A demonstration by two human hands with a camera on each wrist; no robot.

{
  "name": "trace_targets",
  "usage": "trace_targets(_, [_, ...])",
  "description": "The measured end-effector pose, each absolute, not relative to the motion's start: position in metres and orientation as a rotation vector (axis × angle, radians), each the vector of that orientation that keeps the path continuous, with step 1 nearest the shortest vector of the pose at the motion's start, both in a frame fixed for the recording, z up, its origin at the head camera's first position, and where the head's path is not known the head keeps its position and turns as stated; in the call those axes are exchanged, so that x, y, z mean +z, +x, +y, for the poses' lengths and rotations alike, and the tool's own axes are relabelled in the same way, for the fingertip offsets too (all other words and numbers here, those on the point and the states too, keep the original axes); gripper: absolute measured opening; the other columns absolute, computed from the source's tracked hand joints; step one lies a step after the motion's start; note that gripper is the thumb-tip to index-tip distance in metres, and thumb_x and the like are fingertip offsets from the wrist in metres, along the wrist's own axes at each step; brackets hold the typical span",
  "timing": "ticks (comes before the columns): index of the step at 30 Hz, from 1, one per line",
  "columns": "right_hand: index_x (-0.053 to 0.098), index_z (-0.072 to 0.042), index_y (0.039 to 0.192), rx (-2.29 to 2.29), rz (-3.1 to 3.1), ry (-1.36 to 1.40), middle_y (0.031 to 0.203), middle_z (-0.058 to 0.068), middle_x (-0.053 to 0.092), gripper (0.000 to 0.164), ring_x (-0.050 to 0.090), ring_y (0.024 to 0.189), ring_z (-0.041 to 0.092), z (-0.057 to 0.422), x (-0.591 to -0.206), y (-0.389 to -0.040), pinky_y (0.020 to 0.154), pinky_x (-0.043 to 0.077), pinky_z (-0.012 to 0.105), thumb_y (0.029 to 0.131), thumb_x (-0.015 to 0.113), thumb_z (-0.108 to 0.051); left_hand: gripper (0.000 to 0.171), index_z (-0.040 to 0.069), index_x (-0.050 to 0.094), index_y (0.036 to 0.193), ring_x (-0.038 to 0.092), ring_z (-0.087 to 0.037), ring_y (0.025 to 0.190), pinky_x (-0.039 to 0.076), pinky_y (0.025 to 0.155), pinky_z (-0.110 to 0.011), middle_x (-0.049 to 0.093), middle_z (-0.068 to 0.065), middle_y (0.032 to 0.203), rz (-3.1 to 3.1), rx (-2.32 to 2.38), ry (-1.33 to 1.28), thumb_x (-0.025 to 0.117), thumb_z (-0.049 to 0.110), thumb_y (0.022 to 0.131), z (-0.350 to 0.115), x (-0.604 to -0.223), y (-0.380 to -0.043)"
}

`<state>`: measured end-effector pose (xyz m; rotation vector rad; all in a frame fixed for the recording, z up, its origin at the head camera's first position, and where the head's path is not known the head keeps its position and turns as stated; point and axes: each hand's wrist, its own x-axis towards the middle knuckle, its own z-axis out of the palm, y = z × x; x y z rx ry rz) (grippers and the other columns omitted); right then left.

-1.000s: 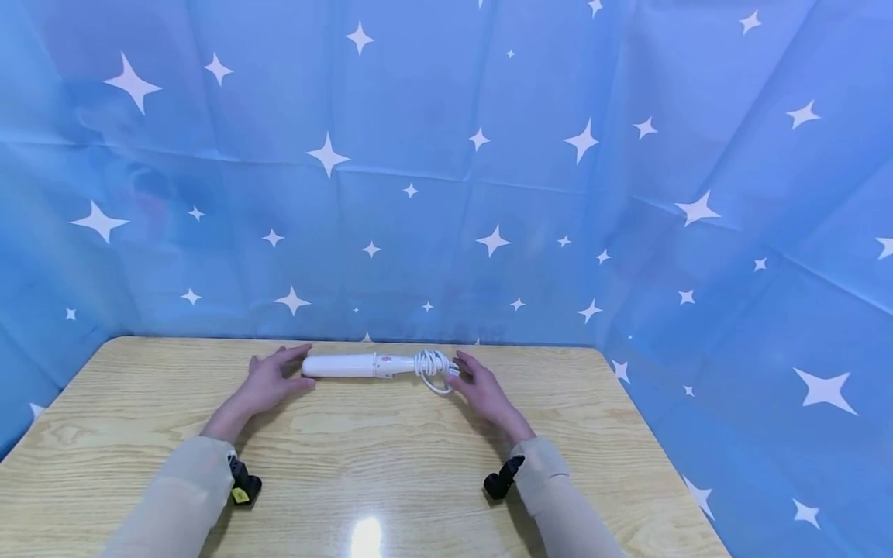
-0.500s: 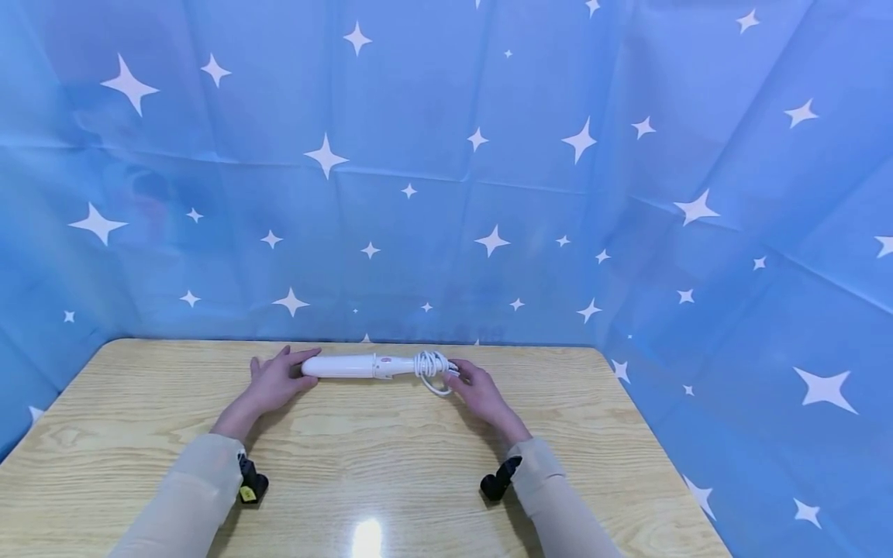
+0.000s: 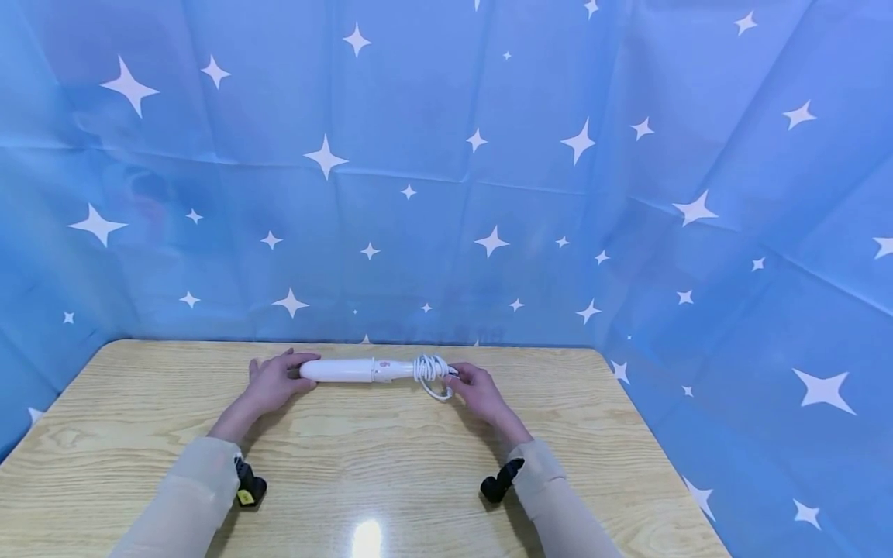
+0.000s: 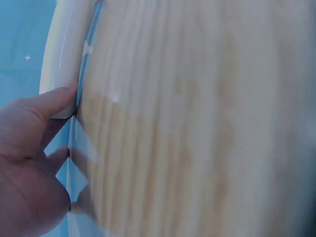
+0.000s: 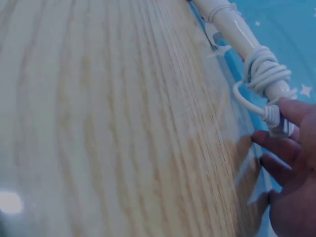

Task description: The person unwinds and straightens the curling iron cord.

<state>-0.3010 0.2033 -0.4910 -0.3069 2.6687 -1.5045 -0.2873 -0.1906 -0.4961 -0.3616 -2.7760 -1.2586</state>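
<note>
A white curling iron (image 3: 338, 370) lies crosswise near the far edge of the table, its thick smooth barrel toward the left. White cord (image 3: 429, 367) is wound in several turns round its thin handle, and one loop hangs free. My left hand (image 3: 274, 384) pinches the rounded barrel end; in the left wrist view the thumb (image 4: 52, 101) presses on its side. At the other end my right hand (image 3: 480, 394) pinches the handle end by the plug (image 5: 281, 126), thumb on top and fingers beneath. Part of the plug is hidden by that hand.
The light wood-grain table (image 3: 363, 449) has a glossy surface with a bright reflection near the front. A blue curtain with white stars (image 3: 418, 155) hangs right behind the table and along its right side. Black wrist cameras (image 3: 502, 480) sit at both cuffs.
My left hand has moved right and closed its fingers on the barrel end. My right fingers have closed on the handle end. The iron has shifted slightly toward me and left.
</note>
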Motion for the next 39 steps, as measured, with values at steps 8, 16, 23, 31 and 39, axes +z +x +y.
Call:
trace_targets(8, [0.068, 0.004, 0.124, -1.601, 2.641, -0.264, 0.103, 0.011, 0.074, 0.027, 0.061, 0.083, 0.014, 0.207, -0.496, -0.300, 0.064, 0.048, 0.022, 0.102, 0.065, -0.012, 0.047, 0.000, 0.066, 0.133, 0.048, -0.056, 0.129, -0.003, 0.111, -0.085, 0.061, -0.028, 0.136, -2.751, -1.288, -0.438, 0.079, 0.010, 0.089, -0.188, -0.494, -0.277])
trace_targets(16, [0.062, 0.012, 0.127, -1.765, 2.529, -0.274, 0.109, 0.023, 0.073, 0.031, 0.069, 0.097, 0.029, 0.202, -0.479, -0.286, 0.082, 0.063, 0.032, 0.102, 0.063, -0.007, 0.049, -0.006, 0.062, 0.135, 0.064, -0.043, 0.115, 0.060, 0.096, -0.049, 0.065, -0.028, 0.128, -2.686, -1.450, -0.438, 0.078, 0.003, 0.090, -0.190, -0.491, -0.271])
trace_targets(23, [0.057, 0.015, 0.132, -1.960, 2.322, -0.279, 0.114, 0.027, 0.071, 0.033, 0.073, 0.098, 0.029, 0.202, -0.479, -0.283, 0.084, 0.065, 0.029, 0.103, 0.059, -0.001, 0.052, -0.009, 0.058, 0.138, 0.068, -0.043, 0.106, 0.066, 0.079, -0.029, 0.060, -0.035, 0.130, -2.610, -1.672, -0.376, 0.076, -0.005, 0.089, -0.192, -0.486, -0.266])
trace_targets(31, [0.054, 0.013, 0.137, -1.994, 2.242, -0.311, 0.116, 0.026, 0.070, 0.038, 0.074, 0.092, 0.024, 0.203, -0.470, -0.276, 0.087, 0.065, 0.037, 0.103, 0.060, -0.003, 0.053, -0.009, 0.057, 0.139, 0.061, -0.049, 0.119, 0.065, 0.087, -0.035, 0.051, -0.036, 0.141, -2.549, -1.882, -0.276, 0.075, -0.004, 0.090, -0.195, -0.482, -0.262])
trace_targets(39, [0.057, 0.009, 0.137, -1.935, 2.316, -0.355, 0.117, 0.026, 0.070, 0.036, 0.073, 0.095, 0.028, 0.206, -0.464, -0.271, 0.090, 0.064, 0.042, 0.101, 0.060, 0.002, 0.056, -0.008, 0.059, 0.137, 0.065, -0.035, 0.114, 0.062, 0.086, -0.024, 0.059, -0.028, 0.137, -2.511, -1.961, -0.252, 0.082, 0.005, 0.087, -0.201, -0.477, -0.257])
